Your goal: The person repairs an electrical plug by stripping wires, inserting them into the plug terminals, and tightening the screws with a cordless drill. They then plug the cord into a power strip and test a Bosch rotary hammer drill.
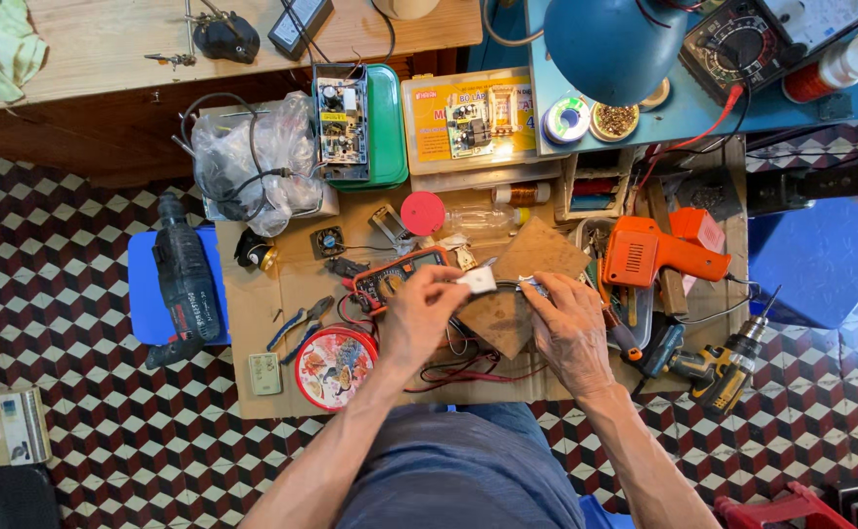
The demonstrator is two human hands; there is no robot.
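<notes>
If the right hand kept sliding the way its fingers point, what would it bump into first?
The right hand points up-left across the brown board. It would probably first meet the small white piece pinched by the left hand; depth is unclear.

Bare forearms (sleeveless), grey-blue trousers (458, 470)

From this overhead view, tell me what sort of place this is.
Probably a small electronics repair workshop set up on a tiled floor: a multimeter by the left hand, a bare circuit board, and an orange soldering gun.

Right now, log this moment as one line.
left hand: pinching small white part | right hand: gripping small metal piece | under hands: brown board | nearby: multimeter, round tin
</notes>
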